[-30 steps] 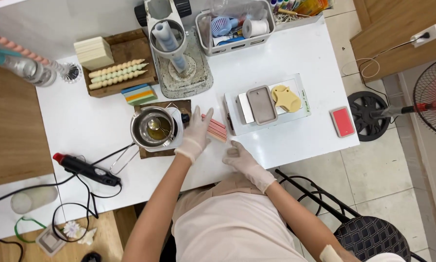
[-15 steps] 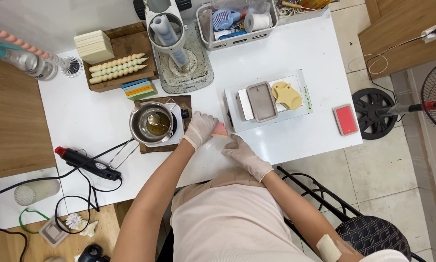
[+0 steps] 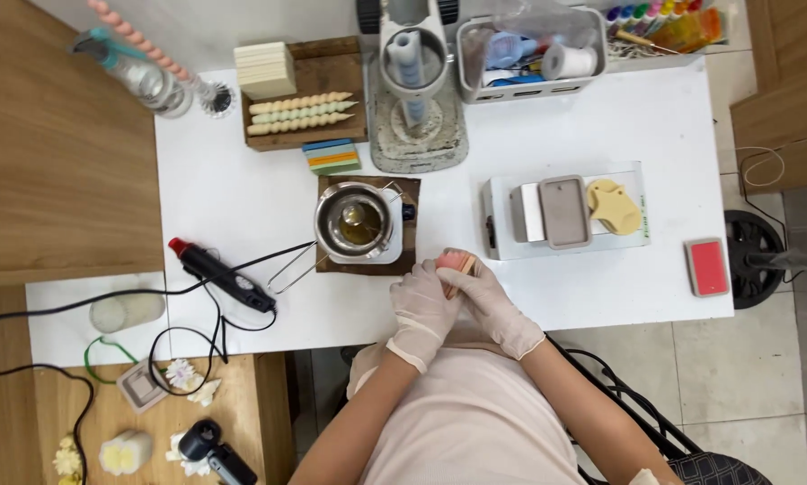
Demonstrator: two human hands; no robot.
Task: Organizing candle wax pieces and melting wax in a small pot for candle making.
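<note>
Both gloved hands meet at the white table (image 3: pixel 242 198) edge: our left hand (image 3: pixel 421 310) and right hand (image 3: pixel 492 301) clamp together around the pink wax block (image 3: pixel 455 262), steadying it; melting pot (image 3: pixel 354 222) just beyond the left.

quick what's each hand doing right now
Left hand: closed around the pink block, gloved.
Right hand: also gripping the pink block from the other side, gloved.
</note>
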